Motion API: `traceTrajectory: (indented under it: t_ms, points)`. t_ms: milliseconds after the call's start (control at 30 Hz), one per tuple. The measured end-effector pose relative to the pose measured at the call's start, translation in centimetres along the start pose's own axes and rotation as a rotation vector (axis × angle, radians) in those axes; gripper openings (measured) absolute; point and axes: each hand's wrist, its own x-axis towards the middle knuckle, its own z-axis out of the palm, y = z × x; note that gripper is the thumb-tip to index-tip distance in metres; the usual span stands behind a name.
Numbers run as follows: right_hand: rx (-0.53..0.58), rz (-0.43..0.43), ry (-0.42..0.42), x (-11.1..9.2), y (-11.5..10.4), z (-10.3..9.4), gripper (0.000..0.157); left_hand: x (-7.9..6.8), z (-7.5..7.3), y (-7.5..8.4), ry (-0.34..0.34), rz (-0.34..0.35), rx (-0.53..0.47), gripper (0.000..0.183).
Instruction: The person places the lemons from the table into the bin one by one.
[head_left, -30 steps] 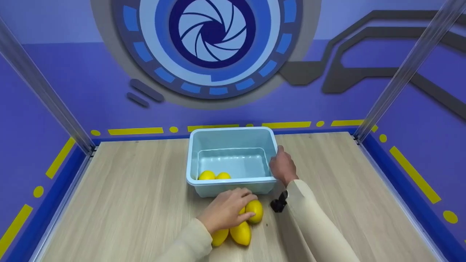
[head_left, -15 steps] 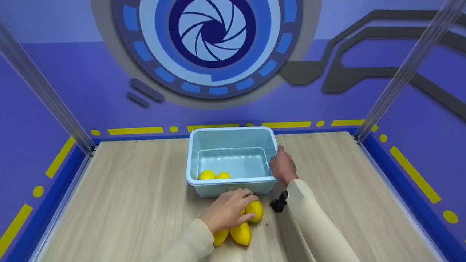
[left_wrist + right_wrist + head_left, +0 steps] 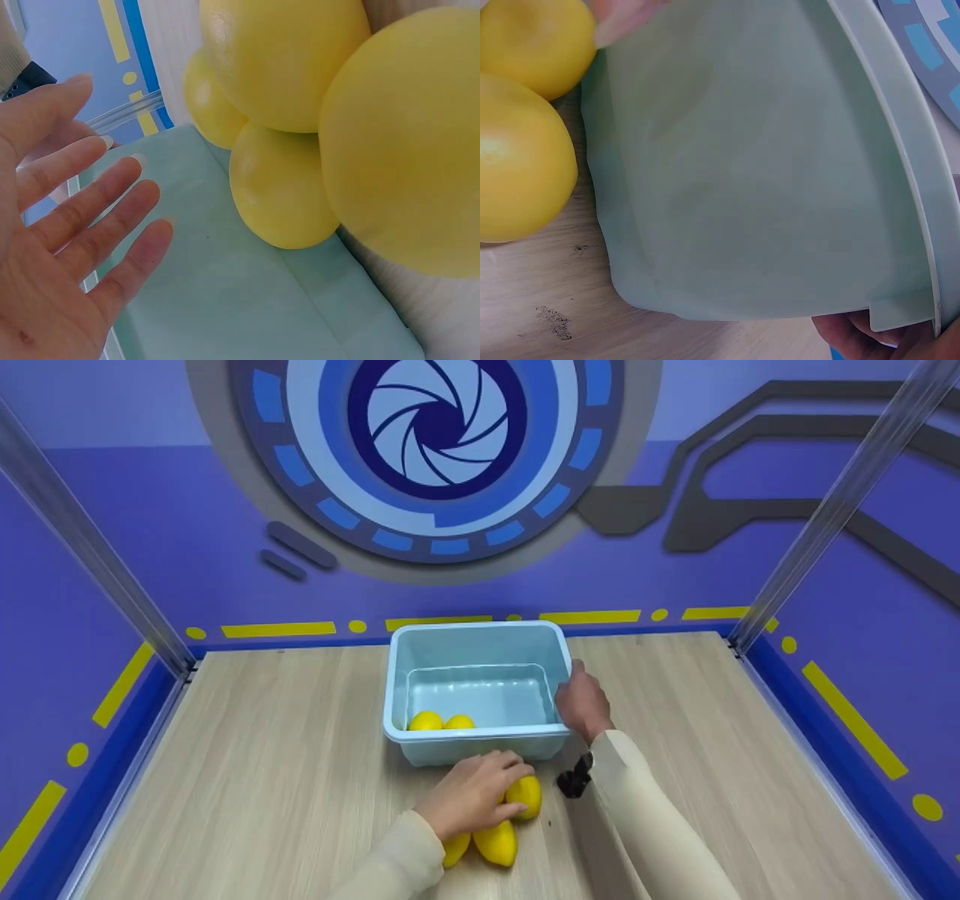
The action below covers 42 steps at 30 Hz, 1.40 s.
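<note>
My left hand (image 3: 472, 793) hovers low over a cluster of yellow lemons (image 3: 496, 844) in front of a light blue plastic bin (image 3: 480, 748). In the left wrist view the fingers (image 3: 120, 225) are spread and nearly straight, with several lemons (image 3: 285, 187) beside them. Whether that hand touches a lemon is unclear. My right hand (image 3: 583, 703) grips the bin's right rim; its curled fingers (image 3: 855, 337) show under the rim in the right wrist view. Two more lemons (image 3: 426, 721) lie inside the bin at its near left corner.
A wooden tabletop (image 3: 285, 750) spreads around the bin. Behind it rises a purple-blue printed wall (image 3: 465, 600), with side walls left and right. A small black device (image 3: 575, 778) sits by the right wrist.
My left hand has shifted very slightly to the right over the lemons, and the leftmost lemon shows less. The right hand and the bin have stayed put.
</note>
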Motion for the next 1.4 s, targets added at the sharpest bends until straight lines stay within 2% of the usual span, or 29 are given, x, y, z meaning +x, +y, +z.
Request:
traceTrajectory:
  t_ms: [333,667,933,1200,1400]
  points:
    - [0.015,0.02,0.004,-0.2,-0.4,0.1,0.056,0.1,0.5,-0.2,-0.025,-0.019,-0.012,0.046]
    - [-0.009,-0.004,0.02,-0.2,-0.2,0.0,0.053,0.4,1.1,-0.1,-0.042,-0.033,-0.037,0.044]
    - [-0.018,0.02,-0.017,-0.1,-0.2,-0.1,0.058,1.0,1.6,0.1,-0.076,-0.063,-0.018,0.046]
    - [-0.026,0.02,-0.015,0.0,-0.7,-0.3,0.06,1.6,2.1,0.1,-0.038,-0.063,0.039,0.044]
    - [-0.061,0.056,-0.028,0.1,-0.6,-0.2,0.06,2.1,2.5,0.3,-0.055,-0.084,0.04,0.045]
